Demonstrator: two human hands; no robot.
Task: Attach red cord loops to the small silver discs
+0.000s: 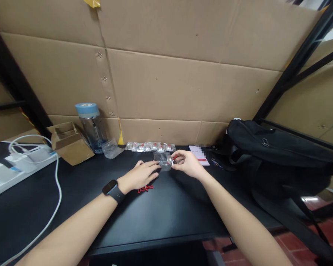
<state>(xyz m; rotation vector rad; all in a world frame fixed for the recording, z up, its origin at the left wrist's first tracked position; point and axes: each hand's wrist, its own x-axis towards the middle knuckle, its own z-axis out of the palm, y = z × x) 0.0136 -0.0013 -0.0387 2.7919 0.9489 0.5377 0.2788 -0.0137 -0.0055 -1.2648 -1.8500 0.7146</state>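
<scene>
My left hand [143, 173] lies flat on the black table [166, 210], fingers stretched toward a small clear plastic bag [163, 161] and touching its near edge. A black watch sits on that wrist. A red knotted cord [145, 188] lies on the table just under the left hand. My right hand [187, 162] is closed in a pinch on a small round silver piece with a red bit [172, 159], held right at the bag. A row of several bagged silver pieces [151, 146] lies behind, along the cardboard wall.
A blue-lidded clear bottle [91, 125] and an open cardboard box [71, 142] stand at the back left. A white power strip with cable [24, 157] lies far left. A black backpack [269, 147] fills the right side, with a white card [199, 153] beside it.
</scene>
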